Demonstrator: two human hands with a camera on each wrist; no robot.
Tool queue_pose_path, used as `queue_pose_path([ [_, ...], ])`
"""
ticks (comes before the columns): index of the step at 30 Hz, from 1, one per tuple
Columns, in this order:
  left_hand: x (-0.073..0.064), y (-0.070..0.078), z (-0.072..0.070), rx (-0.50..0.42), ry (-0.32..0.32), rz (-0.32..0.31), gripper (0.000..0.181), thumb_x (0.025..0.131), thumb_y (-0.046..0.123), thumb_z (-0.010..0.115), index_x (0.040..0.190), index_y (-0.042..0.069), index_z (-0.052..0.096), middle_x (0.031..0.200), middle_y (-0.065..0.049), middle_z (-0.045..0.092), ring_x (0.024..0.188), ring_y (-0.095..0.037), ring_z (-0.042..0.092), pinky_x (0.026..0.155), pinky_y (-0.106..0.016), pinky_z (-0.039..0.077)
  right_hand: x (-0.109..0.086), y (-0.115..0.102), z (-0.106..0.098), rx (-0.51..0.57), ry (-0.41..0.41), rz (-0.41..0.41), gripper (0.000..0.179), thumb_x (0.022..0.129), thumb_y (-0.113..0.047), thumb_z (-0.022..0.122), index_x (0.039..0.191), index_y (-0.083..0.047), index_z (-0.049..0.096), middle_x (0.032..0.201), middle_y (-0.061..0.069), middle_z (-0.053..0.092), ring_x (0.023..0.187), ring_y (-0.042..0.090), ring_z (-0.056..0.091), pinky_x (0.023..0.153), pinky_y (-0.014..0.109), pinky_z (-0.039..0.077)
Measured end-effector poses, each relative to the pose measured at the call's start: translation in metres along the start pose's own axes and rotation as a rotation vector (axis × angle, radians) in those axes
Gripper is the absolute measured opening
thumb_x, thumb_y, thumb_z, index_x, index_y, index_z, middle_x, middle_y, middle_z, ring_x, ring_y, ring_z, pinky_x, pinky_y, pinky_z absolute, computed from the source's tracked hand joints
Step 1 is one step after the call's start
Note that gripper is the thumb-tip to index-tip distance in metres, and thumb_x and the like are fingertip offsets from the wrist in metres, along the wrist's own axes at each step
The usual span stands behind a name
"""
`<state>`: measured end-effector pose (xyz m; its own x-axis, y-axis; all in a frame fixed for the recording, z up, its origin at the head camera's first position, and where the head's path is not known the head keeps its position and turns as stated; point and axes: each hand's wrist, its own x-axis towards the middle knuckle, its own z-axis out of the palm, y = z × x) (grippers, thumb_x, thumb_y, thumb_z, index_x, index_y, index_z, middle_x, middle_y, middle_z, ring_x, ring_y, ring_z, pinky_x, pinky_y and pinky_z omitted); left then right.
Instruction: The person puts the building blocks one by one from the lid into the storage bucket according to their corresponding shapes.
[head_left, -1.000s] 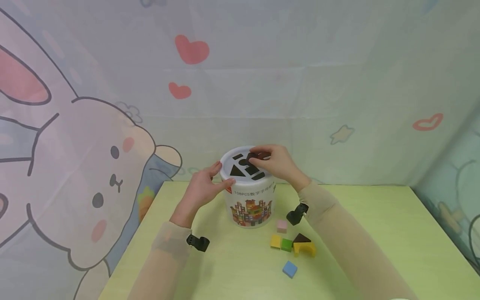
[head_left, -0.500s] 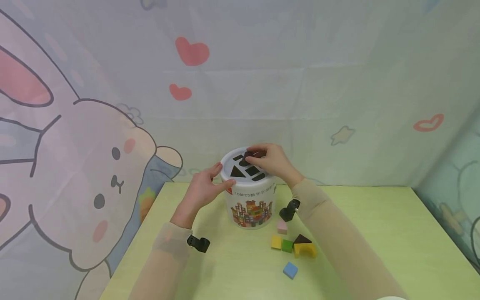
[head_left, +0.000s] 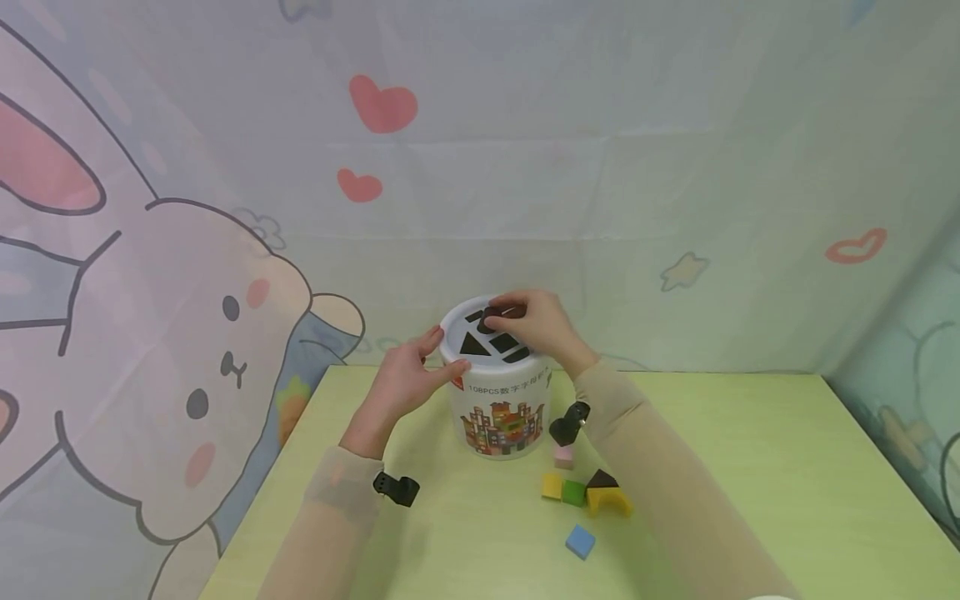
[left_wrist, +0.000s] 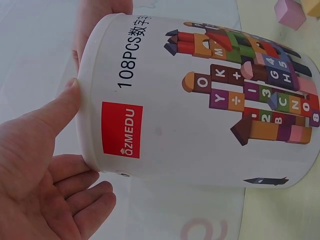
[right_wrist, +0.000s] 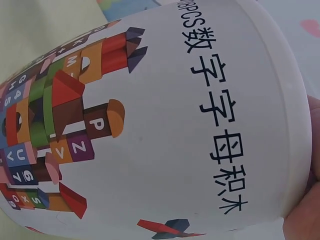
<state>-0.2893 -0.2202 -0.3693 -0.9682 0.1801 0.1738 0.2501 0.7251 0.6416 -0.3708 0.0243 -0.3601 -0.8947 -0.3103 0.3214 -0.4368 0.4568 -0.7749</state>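
Note:
A white printed bucket stands on the table, its white lid cut with several dark shaped openings. My left hand grips the lid's left rim; in the left wrist view, thumb and index finger touch the edge while the other fingers curl loosely. Over the lid, my right hand pinches a small dark block at the round opening. Fingers partly cover the block, so its exact shape is unclear. In the right wrist view the bucket wall fills most of the picture.
Right of the bucket's base lie a pink block, a yellow block, a green block, a dark triangular block and a yellow arch block. A blue block lies nearer. Behind the table hangs a printed cloth.
My right hand has shifted a little left across the lid, bringing the dark block from beside the round opening to over it. The left hand stays at the rim.

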Motion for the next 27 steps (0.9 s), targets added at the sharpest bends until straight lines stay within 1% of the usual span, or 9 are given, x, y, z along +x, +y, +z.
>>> queue_pose_path([
  [4, -0.0004, 0.0, -0.0002, -0.012, -0.001, 0.001, 0.087, 0.099, 0.054, 0.075, 0.165, 0.008, 0.041, 0.171, -0.007, 0.035, 0.147, -0.042, 0.047, 0.113, -0.057, 0.047, -0.0007, -0.0023, 0.0011, -0.034, 0.005, -0.005, 0.04, 0.097, -0.028, 0.083, 0.131, -0.008, 0.078, 0.12, 0.01, 0.078, 0.107, 0.024, 0.075, 0.09, 0.038, 0.06],
  [8, -0.0008, -0.0006, -0.0003, -0.012, 0.002, -0.001, 0.087, 0.099, 0.054, 0.075, 0.165, 0.009, 0.041, 0.171, -0.005, 0.035, 0.147, -0.041, 0.048, 0.112, -0.056, 0.048, -0.0011, -0.0041, 0.0011, -0.047, 0.003, -0.002, 0.041, 0.097, -0.029, 0.083, 0.132, -0.009, 0.077, 0.121, 0.01, 0.078, 0.108, 0.024, 0.074, 0.091, 0.038, 0.06],
  [11, -0.001, -0.0008, -0.0005, -0.003, 0.004, 0.0, 0.087, 0.099, 0.054, 0.075, 0.165, 0.009, 0.041, 0.171, -0.004, 0.035, 0.147, -0.041, 0.048, 0.112, -0.055, 0.048, -0.0014, -0.0044, 0.0012, -0.047, 0.005, 0.001, 0.041, 0.098, -0.03, 0.083, 0.132, -0.008, 0.077, 0.121, 0.01, 0.078, 0.109, 0.024, 0.074, 0.092, 0.038, 0.06],
  [17, -0.0014, 0.0001, -0.0007, -0.007, 0.003, 0.005, 0.087, 0.098, 0.054, 0.075, 0.164, 0.008, 0.041, 0.171, -0.006, 0.035, 0.147, -0.041, 0.048, 0.112, -0.056, 0.048, -0.0027, -0.0033, 0.0015, -0.038, 0.033, 0.016, 0.041, 0.098, -0.03, 0.082, 0.132, -0.008, 0.077, 0.122, 0.01, 0.077, 0.112, 0.025, 0.072, 0.095, 0.04, 0.058],
  [27, 0.0001, 0.0019, 0.0021, -0.001, 0.0, 0.012, 0.086, 0.099, 0.053, 0.075, 0.164, 0.008, 0.041, 0.171, -0.003, 0.035, 0.146, -0.041, 0.05, 0.111, -0.054, 0.05, -0.0056, -0.0008, -0.0032, -0.021, 0.051, -0.007, 0.038, 0.098, -0.029, 0.082, 0.129, -0.008, 0.078, 0.118, 0.009, 0.078, 0.109, 0.025, 0.073, 0.094, 0.041, 0.059],
])
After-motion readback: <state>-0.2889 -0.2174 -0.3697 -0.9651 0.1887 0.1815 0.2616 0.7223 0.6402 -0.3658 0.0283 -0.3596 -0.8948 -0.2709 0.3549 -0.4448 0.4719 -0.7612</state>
